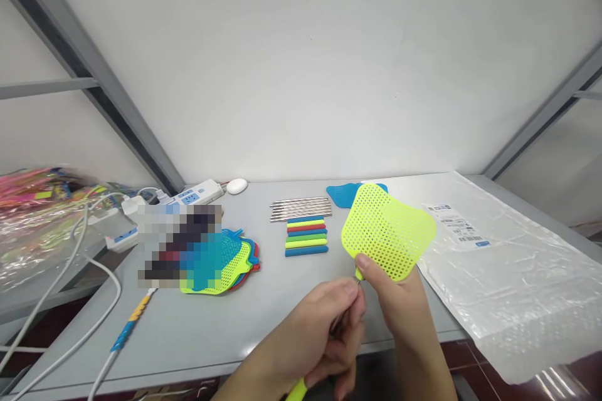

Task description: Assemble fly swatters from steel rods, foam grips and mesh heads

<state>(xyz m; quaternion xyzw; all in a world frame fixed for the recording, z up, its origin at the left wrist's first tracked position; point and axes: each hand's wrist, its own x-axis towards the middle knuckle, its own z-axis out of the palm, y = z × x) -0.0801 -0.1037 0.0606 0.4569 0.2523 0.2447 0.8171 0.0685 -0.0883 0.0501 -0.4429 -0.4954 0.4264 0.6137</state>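
Note:
A yellow-green fly swatter head (388, 232), perforated all over, is pinched near its neck by my right hand (399, 301). My left hand (332, 332) is closed around a thin metal rod, mostly hidden by the fingers. The rod's tip meets the swatter's neck; how deep it sits, I cannot tell. Below the left hand a yellow-green handle (296, 390) sticks out. Beyond my hands lie a row of coloured handles (306, 239) and, behind it, several metal rods (301, 208). More swatter heads (223, 263) are stacked to the left.
A blue flat piece (342, 195) lies behind the held head. Plastic packaging (508, 276) covers the table's right side. Left are a power strip (192, 195), a white mouse-shaped object (236, 186), a cable with a coloured sleeve (129, 322) and bagged items (51, 219). Part is pixelated.

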